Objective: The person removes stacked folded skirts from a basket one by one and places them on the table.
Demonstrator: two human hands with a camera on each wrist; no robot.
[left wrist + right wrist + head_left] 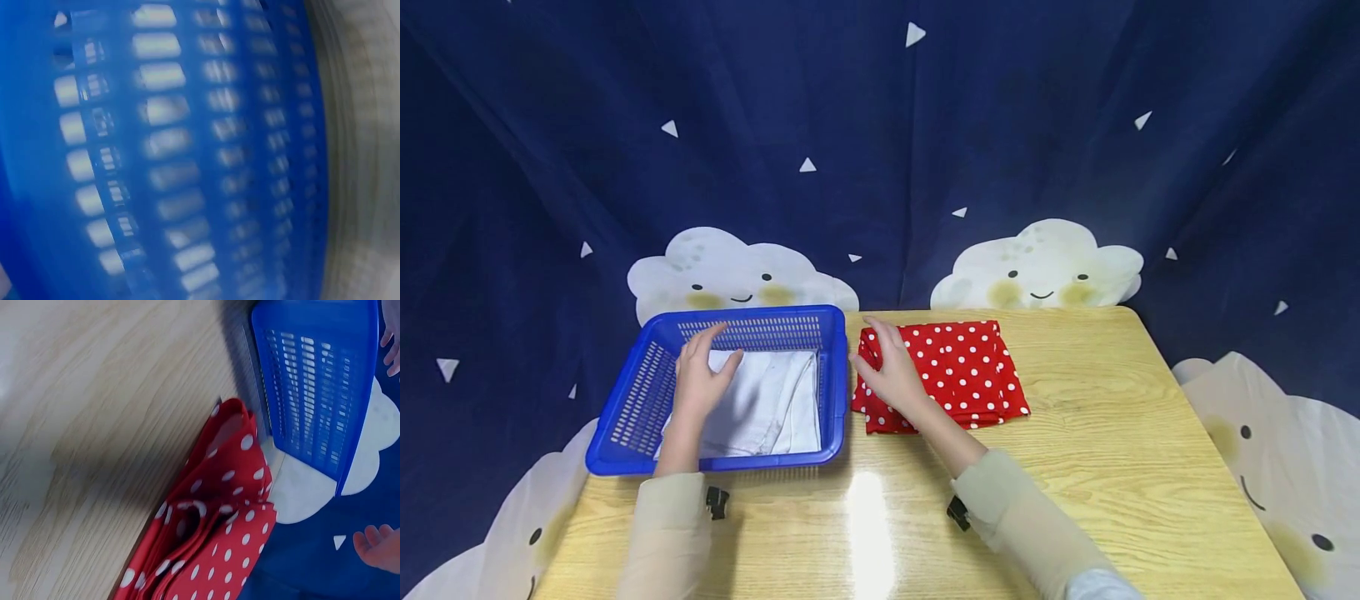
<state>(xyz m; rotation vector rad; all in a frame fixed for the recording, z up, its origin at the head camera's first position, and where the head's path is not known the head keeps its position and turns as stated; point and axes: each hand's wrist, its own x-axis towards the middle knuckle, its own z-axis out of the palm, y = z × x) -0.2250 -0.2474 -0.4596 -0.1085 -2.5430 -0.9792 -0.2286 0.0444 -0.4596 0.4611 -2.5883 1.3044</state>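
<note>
No readable text, labels or numbers (in any view)

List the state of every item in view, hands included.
Blue basket: upright on the table, white cloth inside
White cloth: folded, lying in the basket
Red polka-dot cloth: folded in layers, on the table beside the basket
Left hand: fingers relaxed, holding nothing, over the basket
Right hand: fingers relaxed, holding nothing, at the red cloth's left end
Curtain: hanging behind the table

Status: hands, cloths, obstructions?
Left hand empty, over blue basket; white cloth inside. Right hand empty, over red polka-dot cloth. Basket wall between the cloths.
</note>
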